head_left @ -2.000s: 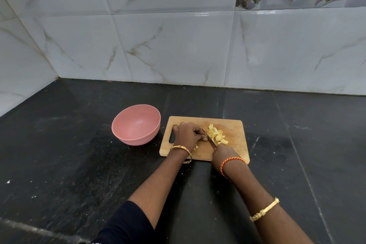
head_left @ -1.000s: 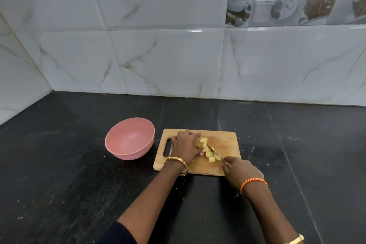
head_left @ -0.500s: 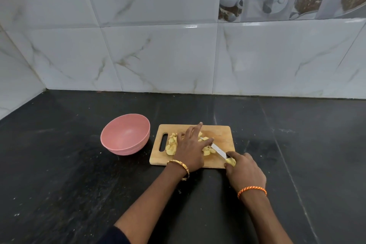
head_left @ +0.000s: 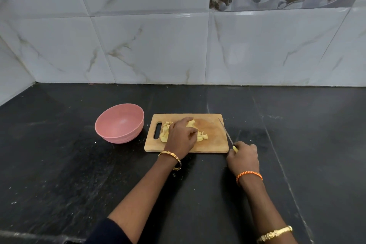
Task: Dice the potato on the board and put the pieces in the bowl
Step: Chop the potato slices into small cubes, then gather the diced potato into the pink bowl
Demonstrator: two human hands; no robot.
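Note:
Several yellow potato pieces (head_left: 165, 133) lie on the left half of the wooden cutting board (head_left: 213, 136). My left hand (head_left: 183, 137) lies over the pile with its fingers curled around some of the pieces. An empty pink bowl (head_left: 119, 123) stands just left of the board. My right hand (head_left: 243, 157) grips the yellow handle of a knife (head_left: 225, 131) at the board's front right corner. Its blade points away from me along the board's right edge.
The board and bowl sit on a black stone counter (head_left: 59, 164). White marble-look wall tiles (head_left: 158, 45) rise behind it, and another tiled wall meets them at the left corner.
My right hand has drawn the knife off the pile to the board's right edge. My left hand has closed its fingers over the potato pieces. The camera view has shifted a little.

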